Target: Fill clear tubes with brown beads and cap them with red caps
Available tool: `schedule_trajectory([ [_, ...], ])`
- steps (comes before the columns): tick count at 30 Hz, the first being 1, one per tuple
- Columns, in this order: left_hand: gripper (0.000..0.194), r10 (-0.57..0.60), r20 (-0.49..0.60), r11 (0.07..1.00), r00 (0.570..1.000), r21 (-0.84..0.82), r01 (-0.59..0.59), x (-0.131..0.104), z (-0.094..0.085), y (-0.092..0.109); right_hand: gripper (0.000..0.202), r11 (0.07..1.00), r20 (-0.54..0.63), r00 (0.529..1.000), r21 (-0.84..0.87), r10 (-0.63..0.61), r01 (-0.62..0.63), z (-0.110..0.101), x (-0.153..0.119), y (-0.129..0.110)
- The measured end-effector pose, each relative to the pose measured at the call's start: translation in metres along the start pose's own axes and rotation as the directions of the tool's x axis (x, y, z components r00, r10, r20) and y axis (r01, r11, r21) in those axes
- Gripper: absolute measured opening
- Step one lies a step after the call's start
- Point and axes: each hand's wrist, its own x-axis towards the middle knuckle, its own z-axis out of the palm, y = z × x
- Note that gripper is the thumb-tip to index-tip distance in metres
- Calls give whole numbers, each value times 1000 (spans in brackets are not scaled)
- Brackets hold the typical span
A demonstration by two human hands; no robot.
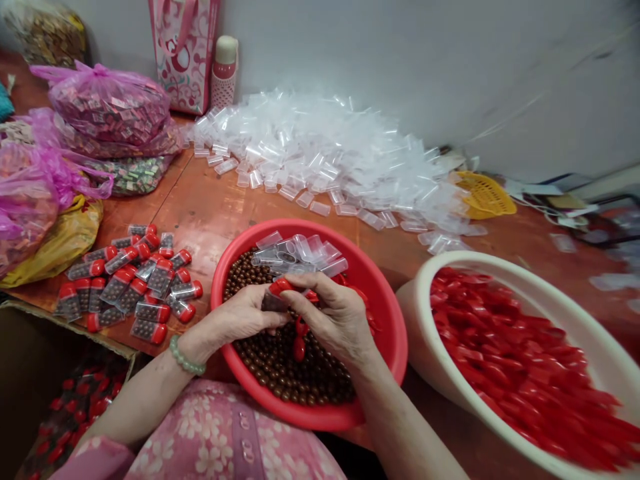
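L hand [243, 317] here, thumb & fingers clamped round a small clear tube [273, 301], up over the red basin [320, 417], brown beads [280, 380] below. R hand [343, 313] right next to it: thumb & forefinger pinched on the red cap [281, 285] at the tube's end; other R fingers partly hidden, can't tell their grip. Red piece [299, 348] just under R hand. Spare tubes [300, 250] at basin's far side; capped tubes [153, 312] heaped on table [200, 193], L side.
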Motion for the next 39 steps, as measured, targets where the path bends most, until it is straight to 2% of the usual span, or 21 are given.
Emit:
schedule_trajectory([
  [6,8,-58,9,998,998,10,57,-1,1,2,10,996,101,995,-91,-7,16,-7,0,2],
  [10,4,-75,77,996,994,52,71,0,-1,-1,11,995,164,986,-88,-32,47,-10,-1,-1],
  [13,6,-69,123,995,990,75,60,0,-2,-3,7,998,182,983,-54,-13,23,-11,-2,-2],
  [18,9,-118,126,990,985,93,107,0,-2,-2,4,999,224,974,-11,42,-40,-14,-3,0],
  [26,10,-119,151,993,981,42,114,0,0,-2,6,998,292,955,-24,55,-50,-19,-1,-7],
  [33,6,-108,216,994,970,9,108,3,-3,-12,7,996,330,944,-85,1,28,-18,2,-15],
  [36,6,-146,201,989,969,-2,149,3,-4,-11,9,988,326,944,-130,-43,90,-17,2,-16],
  [38,13,-170,161,984,972,-22,176,3,-4,-9,20,974,331,941,-179,-75,140,-15,-1,-14],
  [39,17,-165,139,983,976,-53,173,3,-4,-8,34,963,345,935,-212,-88,169,-14,-2,-13],
])
